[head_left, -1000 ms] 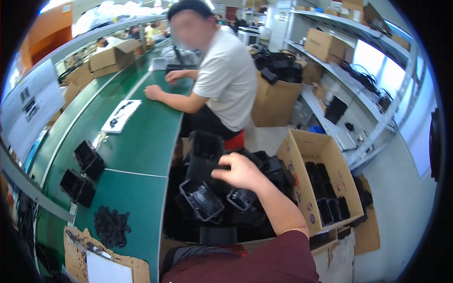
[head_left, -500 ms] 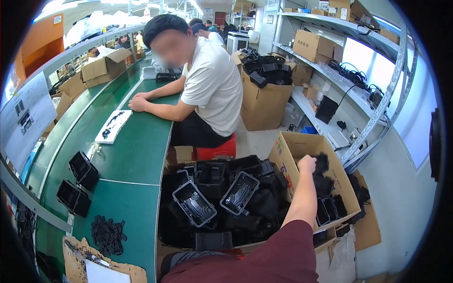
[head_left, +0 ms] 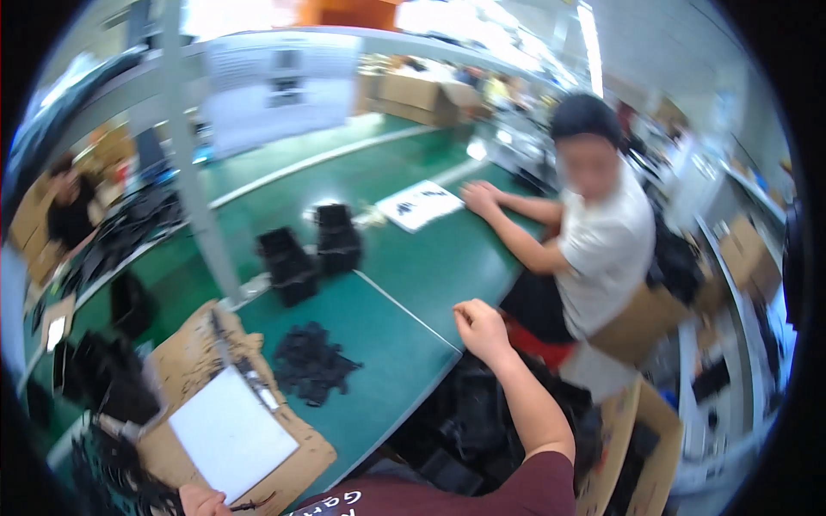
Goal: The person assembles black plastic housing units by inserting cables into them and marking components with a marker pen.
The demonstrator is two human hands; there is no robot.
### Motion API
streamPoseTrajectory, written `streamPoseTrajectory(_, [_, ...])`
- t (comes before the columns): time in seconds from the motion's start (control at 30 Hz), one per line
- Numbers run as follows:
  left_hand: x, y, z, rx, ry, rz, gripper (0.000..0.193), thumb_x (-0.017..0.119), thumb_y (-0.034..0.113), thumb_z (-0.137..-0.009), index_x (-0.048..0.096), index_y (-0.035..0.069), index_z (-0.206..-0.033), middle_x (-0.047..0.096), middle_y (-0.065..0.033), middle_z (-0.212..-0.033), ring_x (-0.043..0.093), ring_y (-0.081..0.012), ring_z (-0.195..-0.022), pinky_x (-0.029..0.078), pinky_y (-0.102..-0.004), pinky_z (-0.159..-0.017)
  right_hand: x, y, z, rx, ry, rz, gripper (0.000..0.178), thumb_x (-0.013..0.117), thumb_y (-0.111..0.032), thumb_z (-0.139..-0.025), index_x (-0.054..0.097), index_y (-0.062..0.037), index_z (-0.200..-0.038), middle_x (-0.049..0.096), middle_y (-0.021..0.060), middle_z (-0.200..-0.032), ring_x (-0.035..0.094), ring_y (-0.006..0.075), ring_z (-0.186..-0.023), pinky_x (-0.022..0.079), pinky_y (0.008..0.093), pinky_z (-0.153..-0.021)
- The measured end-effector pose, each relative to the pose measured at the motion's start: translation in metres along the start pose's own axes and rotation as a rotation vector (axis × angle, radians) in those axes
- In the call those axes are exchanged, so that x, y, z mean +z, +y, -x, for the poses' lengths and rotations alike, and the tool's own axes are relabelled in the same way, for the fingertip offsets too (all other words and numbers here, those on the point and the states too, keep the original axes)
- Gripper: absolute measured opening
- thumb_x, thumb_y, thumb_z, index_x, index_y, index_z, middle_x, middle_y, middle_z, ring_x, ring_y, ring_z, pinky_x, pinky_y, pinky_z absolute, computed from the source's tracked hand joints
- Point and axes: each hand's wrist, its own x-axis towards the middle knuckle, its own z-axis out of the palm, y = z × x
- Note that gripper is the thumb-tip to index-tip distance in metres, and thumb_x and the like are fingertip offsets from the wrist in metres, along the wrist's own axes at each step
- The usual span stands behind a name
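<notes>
My right hand (head_left: 483,328) is raised over the near edge of the green table (head_left: 404,361). Its fingers are curled closed, and nothing shows in them. At the bottom edge, only part of my left hand (head_left: 203,500) is visible, its fingers closed beside a white pad (head_left: 232,434). A thin dark piece (head_left: 255,502) sticks out next to these fingers; blur hides what it is. The pad lies on a torn, stained cardboard sheet (head_left: 314,456). Beyond it is a pile of small black parts (head_left: 314,361), with two black plastic housings (head_left: 288,267) standing farther back.
Below the table edge, black housings (head_left: 469,404) fill a container beside an open cardboard box (head_left: 615,447). A co-worker (head_left: 602,232) sits at the right, arms on the table near a white tray (head_left: 419,206) of small dark pieces. A metal post (head_left: 202,198) rises at the left.
My view has swung left toward the table. My right hand has left the cardboard box and moved to the table edge. My left hand has come into view at the bottom.
</notes>
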Motion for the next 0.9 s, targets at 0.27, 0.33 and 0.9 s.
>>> streamPoseTrajectory(0.27, [-0.007, 0.024, 0.005, -0.164, 0.213, -0.332, 0.021, 0.057, -0.008, -0.069, 0.065, -0.009, -0.089, 0.059, -0.0173, -0.076, 0.054, -0.0327, -0.062, 0.042, -0.0412, -0.059, 0.159, -0.144, -0.141, -0.49, -0.258, 0.254, 0.089, 0.072, -0.068, -0.07, 0.043, -0.0288, -0.144, 0.047, 0.0295, -0.134, 0.051, 0.048, -0.119, 0.03, 0.0584, -0.107])
streamPoseTrajectory(0.33, [-0.007, 0.025, 0.004, -0.204, 0.202, -0.36, 0.018, 0.059, -0.008, -0.07, 0.064, -0.008, -0.087, 0.058, -0.0178, -0.074, 0.054, -0.0341, -0.062, 0.043, -0.0421, -0.059, 0.171, -0.167, -0.163, -0.295, -0.757, 0.454, 0.09, 0.069, -0.073, -0.068, 0.043, -0.0345, -0.145, 0.05, 0.0284, -0.131, 0.053, 0.0448, -0.118, 0.035, 0.0558, -0.102])
streamPoseTrajectory(0.9, [-0.023, -0.008, 0.026, -0.063, 0.089, -0.163, 0.026, 0.053, 0.003, -0.085, 0.064, -0.015, -0.099, 0.058, -0.0185, -0.073, 0.054, -0.0322, -0.061, 0.042, -0.0411, -0.06, 0.017, -0.079, -0.101, 0.224, -0.424, -0.035, 0.048, 0.081, -0.049, -0.07, 0.07, -0.0053, -0.087, 0.066, 0.0156, -0.08, 0.065, 0.0313, -0.077, 0.051, 0.0391, -0.073])
